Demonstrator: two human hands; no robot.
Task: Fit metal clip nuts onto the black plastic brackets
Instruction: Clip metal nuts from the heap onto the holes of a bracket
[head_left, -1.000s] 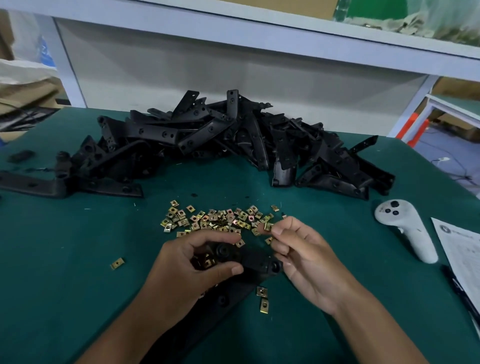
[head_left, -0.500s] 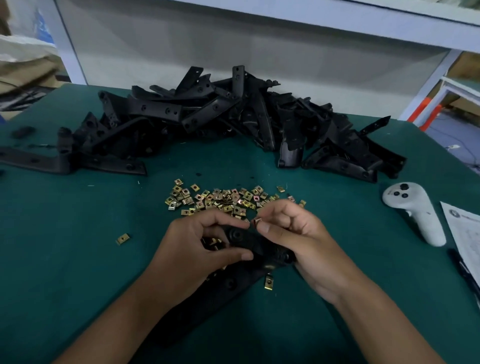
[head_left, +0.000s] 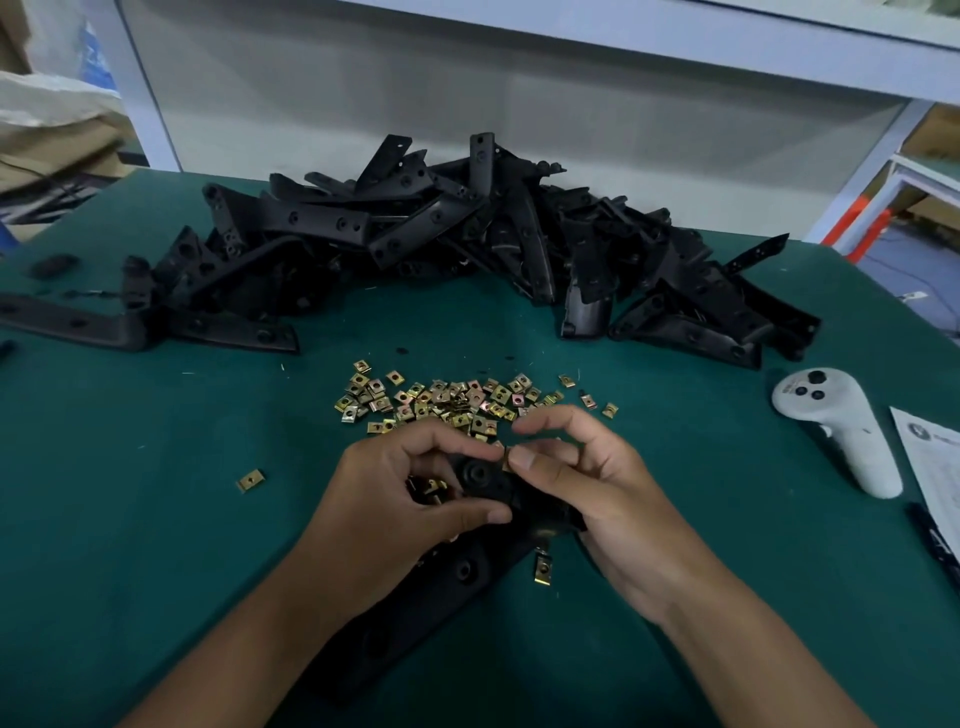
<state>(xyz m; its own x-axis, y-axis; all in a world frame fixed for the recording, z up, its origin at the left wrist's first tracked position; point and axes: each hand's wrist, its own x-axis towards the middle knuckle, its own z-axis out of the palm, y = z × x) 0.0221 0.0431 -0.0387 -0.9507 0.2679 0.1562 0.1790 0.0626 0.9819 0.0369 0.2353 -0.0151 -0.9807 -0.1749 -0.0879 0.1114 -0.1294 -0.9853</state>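
Observation:
A long black plastic bracket (head_left: 457, 571) lies on the green mat in front of me. My left hand (head_left: 395, 499) grips its upper end, with a few brass clip nuts tucked under the fingers. My right hand (head_left: 587, 488) pinches one clip nut (head_left: 505, 458) between thumb and forefinger at the bracket's top edge, next to a round boss. A scatter of brass clip nuts (head_left: 447, 402) lies just beyond both hands. One clip nut (head_left: 542, 567) hangs at the bracket's right edge below my right hand.
A large heap of black brackets (head_left: 467, 244) runs across the back of the mat. A single nut (head_left: 249, 480) lies to the left. A white controller (head_left: 841, 431), a printed sheet (head_left: 935, 467) and a black pen (head_left: 935, 545) are at the right.
My right hand came from the nut pile with a nut and brought it to the bracket's top edge, close to my left fingertips. The camera tilted down a little.

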